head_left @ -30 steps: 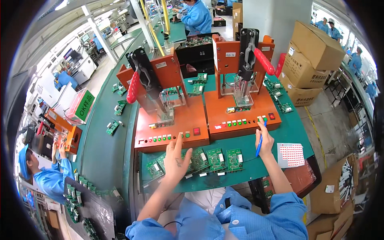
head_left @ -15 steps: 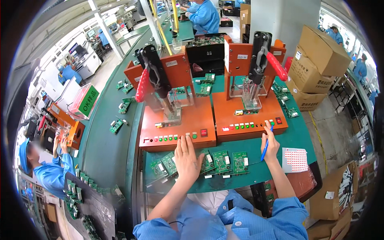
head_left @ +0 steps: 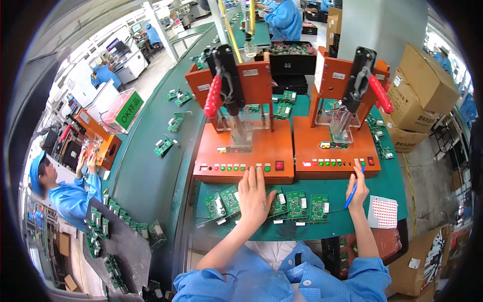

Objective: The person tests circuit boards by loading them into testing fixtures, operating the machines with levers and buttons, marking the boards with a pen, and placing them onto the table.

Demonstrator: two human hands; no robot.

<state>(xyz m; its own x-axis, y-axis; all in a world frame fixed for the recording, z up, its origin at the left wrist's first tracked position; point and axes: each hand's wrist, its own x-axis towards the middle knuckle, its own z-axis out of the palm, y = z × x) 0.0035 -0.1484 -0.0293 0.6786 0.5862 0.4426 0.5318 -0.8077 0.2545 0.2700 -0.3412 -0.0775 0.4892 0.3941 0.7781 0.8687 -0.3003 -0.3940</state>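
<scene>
My left hand (head_left: 254, 197) lies flat with fingers stretched, its fingertips at the front panel of the left orange test fixture (head_left: 211, 173), by the buttons. Under and beside it, several green circuit boards (head_left: 297, 204) lie in a row on the bench. My right hand (head_left: 357, 192) is closed round a blue pen (head_left: 351, 195), one finger reaching up to the button end of the right orange test fixture (head_left: 314, 174). Each fixture has a toggle clamp with a red handle (head_left: 381, 94) over a clear press block; a board edge shows beneath each block.
A sheet of red-marked labels (head_left: 383, 212) lies at the bench's right. Left runs a green conveyor (head_left: 146, 176) carrying some boards. Black bins (head_left: 289, 63) stand behind the fixtures, cartons (head_left: 425, 85) to the right. A co-worker in blue (head_left: 70, 194) sits at far left.
The whole view has shifted, so the bench and fixtures appear farther right. Both hands keep about the same places at the fixtures, and the pen stays in my right hand.
</scene>
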